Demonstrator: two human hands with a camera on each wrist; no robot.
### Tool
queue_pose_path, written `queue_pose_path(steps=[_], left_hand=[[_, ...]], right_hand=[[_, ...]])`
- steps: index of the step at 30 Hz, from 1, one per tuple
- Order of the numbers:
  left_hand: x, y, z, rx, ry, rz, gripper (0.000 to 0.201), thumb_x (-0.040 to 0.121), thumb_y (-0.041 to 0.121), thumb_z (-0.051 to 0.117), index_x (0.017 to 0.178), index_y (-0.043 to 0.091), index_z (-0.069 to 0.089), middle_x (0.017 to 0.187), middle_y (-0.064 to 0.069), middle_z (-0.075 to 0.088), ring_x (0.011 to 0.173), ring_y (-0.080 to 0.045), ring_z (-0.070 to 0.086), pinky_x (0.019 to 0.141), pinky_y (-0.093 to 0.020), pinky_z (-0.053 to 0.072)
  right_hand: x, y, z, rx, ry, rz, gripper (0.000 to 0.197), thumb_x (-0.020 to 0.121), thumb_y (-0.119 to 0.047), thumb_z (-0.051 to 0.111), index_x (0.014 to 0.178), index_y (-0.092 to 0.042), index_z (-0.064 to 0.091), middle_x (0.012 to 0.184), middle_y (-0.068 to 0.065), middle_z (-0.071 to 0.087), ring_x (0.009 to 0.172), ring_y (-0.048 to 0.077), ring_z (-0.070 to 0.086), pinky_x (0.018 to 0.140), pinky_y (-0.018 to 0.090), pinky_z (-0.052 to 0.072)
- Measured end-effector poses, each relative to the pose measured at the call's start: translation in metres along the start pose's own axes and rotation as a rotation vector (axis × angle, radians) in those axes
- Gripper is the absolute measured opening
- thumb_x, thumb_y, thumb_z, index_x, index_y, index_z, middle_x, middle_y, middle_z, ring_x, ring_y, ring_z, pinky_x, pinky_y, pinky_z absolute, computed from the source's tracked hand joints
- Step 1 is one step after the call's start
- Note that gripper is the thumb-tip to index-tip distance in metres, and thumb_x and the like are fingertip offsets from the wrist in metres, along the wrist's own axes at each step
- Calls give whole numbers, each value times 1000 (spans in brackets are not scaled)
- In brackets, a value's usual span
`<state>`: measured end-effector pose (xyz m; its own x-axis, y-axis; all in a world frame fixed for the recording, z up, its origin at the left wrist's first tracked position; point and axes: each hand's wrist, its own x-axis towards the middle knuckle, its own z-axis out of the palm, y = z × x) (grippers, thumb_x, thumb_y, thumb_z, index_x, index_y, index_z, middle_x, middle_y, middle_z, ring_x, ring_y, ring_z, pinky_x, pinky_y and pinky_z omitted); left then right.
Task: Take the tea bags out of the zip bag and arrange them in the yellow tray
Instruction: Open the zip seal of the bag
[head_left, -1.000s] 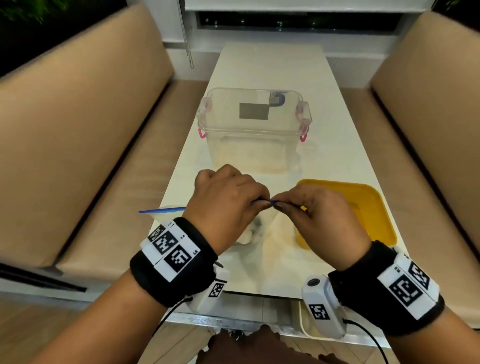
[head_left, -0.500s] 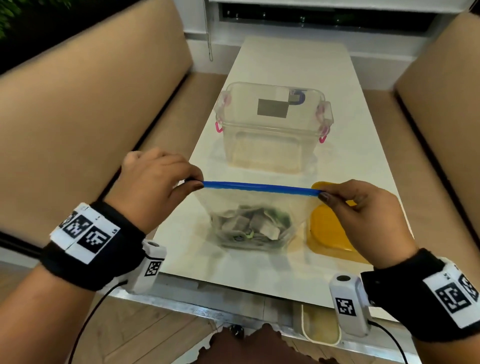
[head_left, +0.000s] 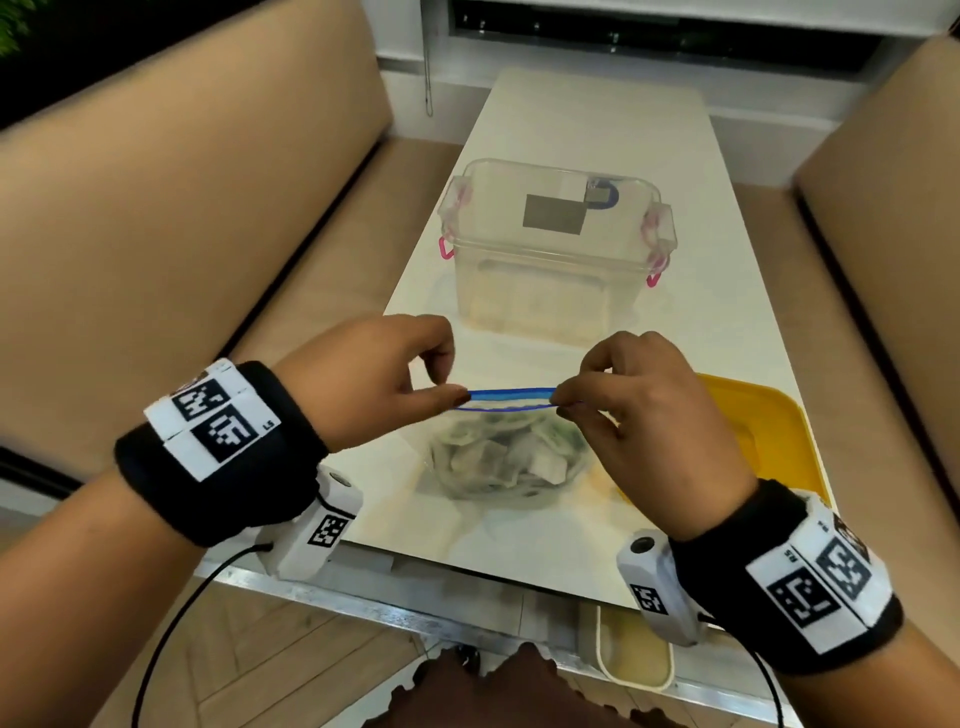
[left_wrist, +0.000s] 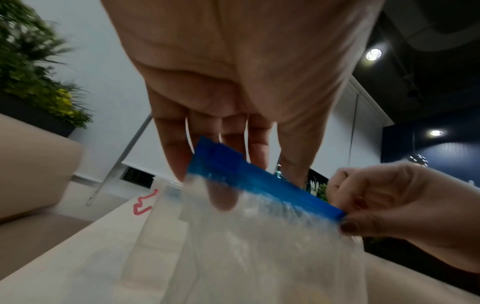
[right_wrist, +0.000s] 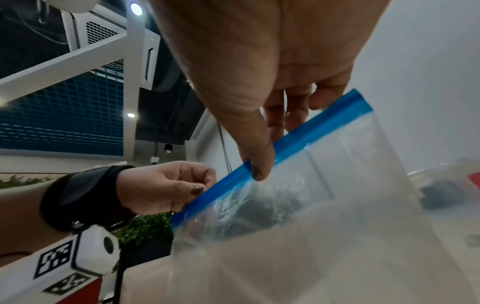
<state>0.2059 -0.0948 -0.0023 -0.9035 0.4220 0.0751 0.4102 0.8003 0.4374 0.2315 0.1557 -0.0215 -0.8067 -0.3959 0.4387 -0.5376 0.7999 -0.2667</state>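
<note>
A clear zip bag with a blue seal strip hangs upright over the white table, its bottom resting there. Several tea bags lie heaped in its bottom. My left hand pinches the strip's left part and my right hand pinches its right part, a short span apart. The two sides of the strip look slightly parted between them. The left wrist view shows the strip in both pinches; the right wrist view shows my thumb on the strip. The yellow tray lies right of the bag, partly behind my right hand.
A clear lidded plastic box with pink latches stands just behind the bag. Beige benches run along both sides of the narrow table. A small cream container sits below the table's near edge.
Half a second ago my hands held the strip's far ends, stretching it wide. Both hands have since moved inward along the strip, and its two sides have parted a little.
</note>
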Motion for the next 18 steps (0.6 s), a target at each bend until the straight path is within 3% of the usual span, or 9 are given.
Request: queue_pose_path(steps=[2, 5, 8, 10, 12, 15, 18], left_hand=[[3, 5, 4, 35, -91, 15, 17, 84, 40, 64, 87, 28, 52, 71, 25, 59, 60, -4, 58, 58, -27, 43], [7, 7, 11, 36, -156, 13, 11, 89, 31, 58, 96, 31, 50, 75, 16, 62, 58, -3, 57, 60, -29, 47], [11, 7, 9, -39, -106, 1, 12, 93, 17, 47, 98, 27, 44, 70, 4, 63, 47, -10, 55, 50, -25, 44], [13, 6, 6, -79, -63, -19, 16, 93, 10, 42, 98, 25, 43, 69, -1, 63, 46, -9, 56, 51, -23, 44], [14, 3, 3, -156, -36, -76, 21, 89, 7, 45, 101, 24, 44, 82, 1, 61, 50, -6, 62, 56, -24, 49], [10, 1, 7, -346, -51, -180, 32, 83, 1, 52, 104, 24, 41, 94, 3, 60, 59, -13, 70, 63, -31, 57], [6, 0, 20, -640, -72, -270, 30, 85, -3, 52, 101, 20, 42, 93, -10, 61, 73, -23, 73, 68, -40, 59]], right_hand=[[0, -3, 0, -2, -3, -39, 12, 79, -9, 71, 82, -20, 75, 79, 1, 59, 70, 25, 47, 60, 30, 36], [0, -2, -3, -7, -25, -51, 16, 80, -11, 63, 80, -22, 75, 75, 0, 56, 70, 24, 45, 58, 31, 37], [-2, 1, -11, -49, -58, -63, 21, 77, -3, 67, 80, -22, 75, 76, 2, 55, 69, 26, 47, 57, 34, 41], [-2, 7, -16, -75, -79, -61, 26, 73, 4, 72, 78, -22, 75, 77, 3, 55, 69, 27, 49, 57, 37, 44], [-3, 17, -20, -110, -81, -47, 30, 69, 8, 73, 74, -21, 74, 78, 5, 54, 69, 28, 50, 56, 36, 44], [-2, 29, -21, -108, -41, 55, 29, 70, 11, 70, 73, -18, 73, 79, 7, 52, 68, 29, 51, 57, 30, 38], [0, 27, -14, 65, -117, 255, 25, 81, 0, 57, 81, -19, 72, 85, 2, 52, 69, 19, 53, 63, 21, 37]])
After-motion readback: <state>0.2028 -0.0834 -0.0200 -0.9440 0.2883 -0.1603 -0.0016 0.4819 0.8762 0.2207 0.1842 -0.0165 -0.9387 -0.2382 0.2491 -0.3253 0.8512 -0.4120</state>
